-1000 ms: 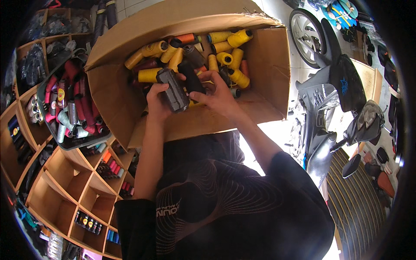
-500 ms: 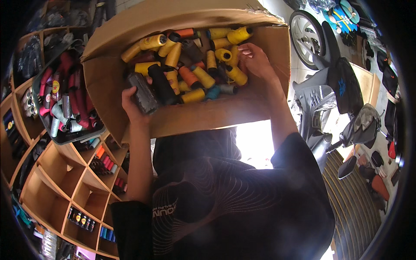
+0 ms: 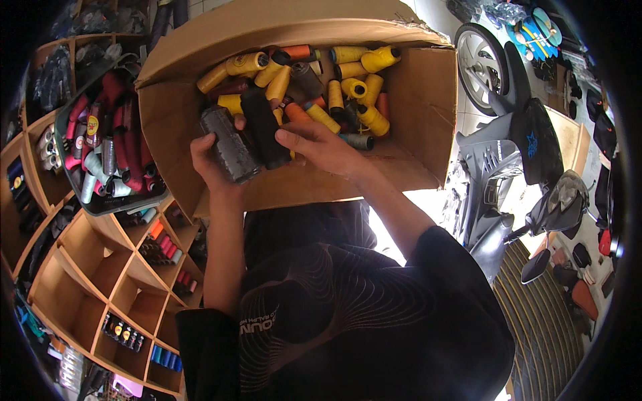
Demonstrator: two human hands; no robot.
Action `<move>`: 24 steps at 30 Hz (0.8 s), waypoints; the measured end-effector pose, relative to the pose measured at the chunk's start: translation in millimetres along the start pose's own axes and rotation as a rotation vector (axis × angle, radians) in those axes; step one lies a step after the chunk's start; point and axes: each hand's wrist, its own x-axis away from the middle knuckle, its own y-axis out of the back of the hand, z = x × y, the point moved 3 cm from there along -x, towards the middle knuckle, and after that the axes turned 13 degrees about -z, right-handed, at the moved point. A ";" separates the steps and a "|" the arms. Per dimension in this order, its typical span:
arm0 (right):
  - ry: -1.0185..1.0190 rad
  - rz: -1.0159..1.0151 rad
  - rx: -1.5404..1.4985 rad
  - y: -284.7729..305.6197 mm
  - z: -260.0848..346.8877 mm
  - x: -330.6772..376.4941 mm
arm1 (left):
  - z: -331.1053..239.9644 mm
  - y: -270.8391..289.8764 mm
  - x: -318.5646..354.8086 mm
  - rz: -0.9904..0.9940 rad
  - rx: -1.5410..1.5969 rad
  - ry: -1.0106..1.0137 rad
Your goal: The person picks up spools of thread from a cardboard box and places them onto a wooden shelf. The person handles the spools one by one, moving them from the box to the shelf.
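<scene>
My left hand [image 3: 212, 162] is wrapped round a dark grey thread spool [image 3: 229, 146], a fingertip showing between it and a black thread spool [image 3: 265, 130]. At the black spool's lower right side, my right hand [image 3: 322, 148] presses with its thumb; its other fingers are partly hidden. Both spools are held over the open cardboard box [image 3: 421, 100]. Inside lie several yellow thread spools [image 3: 373, 120], an orange spool [image 3: 295, 112] and a grey-teal spool [image 3: 358, 141], some covered by my hands.
To the left, a dark bin [image 3: 117, 206] is heaped with red, pink and grey spools. A wooden shelf with square compartments [image 3: 87, 247] stands below it, some holding small spools. On the right are a scooter [image 3: 495, 160] and a wheel [image 3: 483, 67].
My right hand has moved left from the yellow spools at the box's right side to the black spool. The dark grey spool stays in my left hand.
</scene>
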 end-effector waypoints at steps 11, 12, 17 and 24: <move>0.223 0.029 0.572 26.9 -5.1 -0.7 | 7.5 -5.5 4.6 0.106 -0.415 0.161; 0.217 0.028 0.619 28.8 -1.3 0.9 | 6.9 -2.1 3.4 0.105 -0.435 0.174; 0.294 -0.001 0.337 67.1 19.0 -1.6 | 6.5 -5.9 7.2 0.134 -0.275 0.189; 0.280 -0.245 0.286 81.7 30.6 1.7 | -0.1 -5.1 10.2 -0.051 -0.147 0.090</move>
